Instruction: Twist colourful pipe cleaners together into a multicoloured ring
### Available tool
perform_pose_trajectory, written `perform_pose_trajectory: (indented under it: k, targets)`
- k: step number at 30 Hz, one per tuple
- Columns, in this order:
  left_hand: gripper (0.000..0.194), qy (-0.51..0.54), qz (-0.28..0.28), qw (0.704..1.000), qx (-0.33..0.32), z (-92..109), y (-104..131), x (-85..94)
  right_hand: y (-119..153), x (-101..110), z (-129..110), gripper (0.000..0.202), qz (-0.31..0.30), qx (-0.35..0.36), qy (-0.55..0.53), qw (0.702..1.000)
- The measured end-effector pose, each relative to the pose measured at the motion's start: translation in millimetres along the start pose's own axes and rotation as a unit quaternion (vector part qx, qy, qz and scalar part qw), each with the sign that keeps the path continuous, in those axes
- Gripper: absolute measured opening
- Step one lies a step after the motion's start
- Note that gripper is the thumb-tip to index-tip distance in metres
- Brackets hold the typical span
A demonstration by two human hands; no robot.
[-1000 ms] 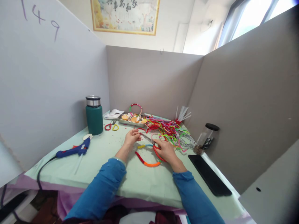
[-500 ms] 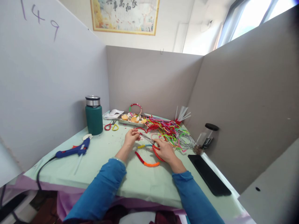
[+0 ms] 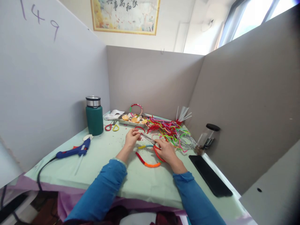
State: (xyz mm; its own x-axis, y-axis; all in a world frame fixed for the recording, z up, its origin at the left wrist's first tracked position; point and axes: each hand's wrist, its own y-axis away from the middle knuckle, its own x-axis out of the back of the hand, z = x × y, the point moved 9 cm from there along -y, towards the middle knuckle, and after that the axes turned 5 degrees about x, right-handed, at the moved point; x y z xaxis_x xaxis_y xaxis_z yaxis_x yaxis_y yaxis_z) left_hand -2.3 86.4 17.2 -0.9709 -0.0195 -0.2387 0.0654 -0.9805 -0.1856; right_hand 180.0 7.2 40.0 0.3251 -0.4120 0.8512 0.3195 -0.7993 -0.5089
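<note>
My left hand [image 3: 132, 137] pinches a thin red pipe cleaner [image 3: 140, 127], whose curved length rises behind the fingers. My right hand [image 3: 166, 150] is closed around the red handles of a pair of scissors [image 3: 150, 139]. The blades point left and reach close to my left fingertips; whether they touch the pipe cleaner I cannot tell. Below the hands on the table lies a ring wrapped in coloured pipe cleaner [image 3: 152, 165], dark red, orange, yellow and blue, partly hidden by my right hand.
A heap of pipe cleaners [image 3: 164, 126] spreads behind my hands, beside a metal tray [image 3: 131, 123] of shells. To the left are a blue glue gun [image 3: 73, 151], a green bottle [image 3: 94, 120] and red-and-yellow scissors [image 3: 112, 127]. A black phone [image 3: 209, 175] lies at right.
The red pipe cleaner behind my left hand has shifted, and a shorter curve of it shows now. Both hands and the scissors stay almost in place.
</note>
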Motion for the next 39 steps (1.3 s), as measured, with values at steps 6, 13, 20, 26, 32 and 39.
perform_pose_trajectory:
  k: [6, 13, 20, 26, 32, 39]
  targets:
    - [0.036, 0.023, -0.004, 1.000, 0.007, -3.1, -0.6, 0.3, 0.2, -0.4, -0.9, 0.047, -0.005, 0.005, -0.002, 1.000]
    - [0.035, 0.004, 0.004, 1.000, -0.001, 0.0, 0.0, -0.2, 1.0, -0.6, -2.0, 0.047, -0.003, 0.001, 0.013, 1.000]
    - [0.035, 0.013, 0.017, 1.000, 0.001, 1.0, 0.1, 2.3, -0.1, -5.1, -3.5, 0.044, -0.009, 0.000, 0.005, 1.000]
    - [0.035, 0.013, 0.024, 1.000, 0.001, 0.6, 0.0, 3.3, -1.8, -4.4, -7.8, 0.042, -0.010, 0.012, -0.011, 1.000]
    - [0.036, 0.004, 0.029, 1.000, 0.004, -0.3, -0.5, 4.8, -1.8, -5.2, -9.0, 0.038, -0.048, -0.011, -0.016, 0.999]
    - [0.035, -0.002, 0.003, 1.000, -0.006, 0.7, -0.3, 0.4, 0.3, -9.9, 17.2, 0.041, -0.079, -0.099, 0.041, 0.991]
